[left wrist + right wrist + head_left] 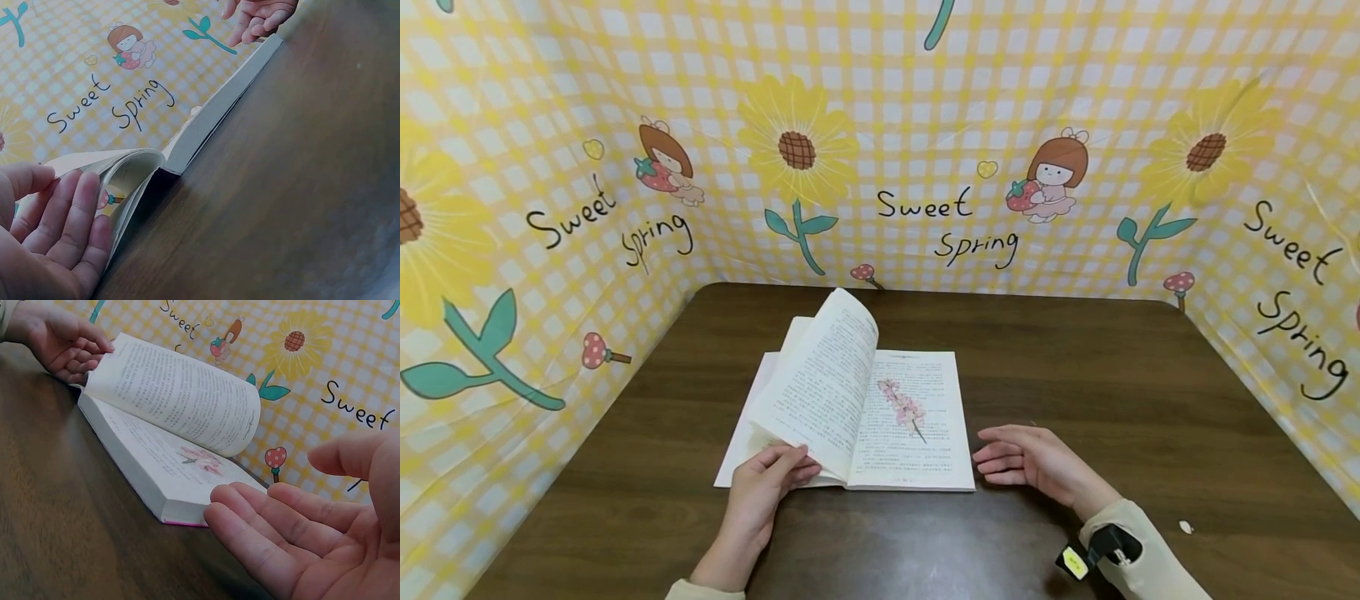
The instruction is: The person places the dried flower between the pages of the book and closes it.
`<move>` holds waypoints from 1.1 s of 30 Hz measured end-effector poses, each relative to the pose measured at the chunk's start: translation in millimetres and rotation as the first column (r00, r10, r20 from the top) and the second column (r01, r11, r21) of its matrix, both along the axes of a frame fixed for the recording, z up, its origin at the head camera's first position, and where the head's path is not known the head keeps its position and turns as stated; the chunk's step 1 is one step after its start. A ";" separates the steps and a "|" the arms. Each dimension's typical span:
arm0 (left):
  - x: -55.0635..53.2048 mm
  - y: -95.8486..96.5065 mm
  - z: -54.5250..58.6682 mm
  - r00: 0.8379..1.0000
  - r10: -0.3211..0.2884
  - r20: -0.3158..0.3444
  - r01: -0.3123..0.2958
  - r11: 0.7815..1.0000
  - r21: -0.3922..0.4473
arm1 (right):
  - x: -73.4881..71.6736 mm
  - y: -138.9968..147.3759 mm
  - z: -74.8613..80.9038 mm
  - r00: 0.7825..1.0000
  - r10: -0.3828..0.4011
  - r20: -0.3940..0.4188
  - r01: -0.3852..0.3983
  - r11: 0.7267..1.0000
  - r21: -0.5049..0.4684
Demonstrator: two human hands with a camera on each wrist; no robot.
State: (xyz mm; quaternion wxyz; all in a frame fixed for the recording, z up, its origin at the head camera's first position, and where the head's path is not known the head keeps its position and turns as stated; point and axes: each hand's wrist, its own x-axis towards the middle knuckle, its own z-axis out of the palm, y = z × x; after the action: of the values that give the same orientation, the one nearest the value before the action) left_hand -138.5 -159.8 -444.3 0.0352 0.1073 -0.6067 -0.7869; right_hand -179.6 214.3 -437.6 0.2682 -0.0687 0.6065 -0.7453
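An open book (917,467) lies on the dark wooden table, its printed pages facing up. On the right-hand page rests a pink flower sprig (904,407) with a thin dark stem. My left hand (763,487) pinches the lower corner of several raised pages (827,375), which curve up and over toward the left side. In the left wrist view, the thumb lies on top of these pages (87,159) and the fingers beneath. Just off the book's right edge is my right hand (1037,462), fingers relaxed and holding nothing. The right wrist view shows its palm turned up.
A small white petal-like bit (1186,527) lies on the table (1075,367) to the right of the right forearm. Yellow checked cloth (910,125) with flowers and lettering stands round the table's back and sides. A black device (1105,546) is strapped to the right wrist.
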 end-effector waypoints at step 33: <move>-15.8 -26.9 5.3 0.926 -0.343 0.159 0.371 0.906 -0.205 | 0.9 2.4 -6.1 0.999 0.033 0.006 -0.033 0.999 -0.011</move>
State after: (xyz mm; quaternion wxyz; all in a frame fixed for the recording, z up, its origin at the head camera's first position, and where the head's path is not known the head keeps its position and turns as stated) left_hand -154.3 -186.7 -439.0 -0.1336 0.0359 -0.7046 -0.6960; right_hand -178.7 216.7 -443.6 0.2820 -0.0781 0.6003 -0.7443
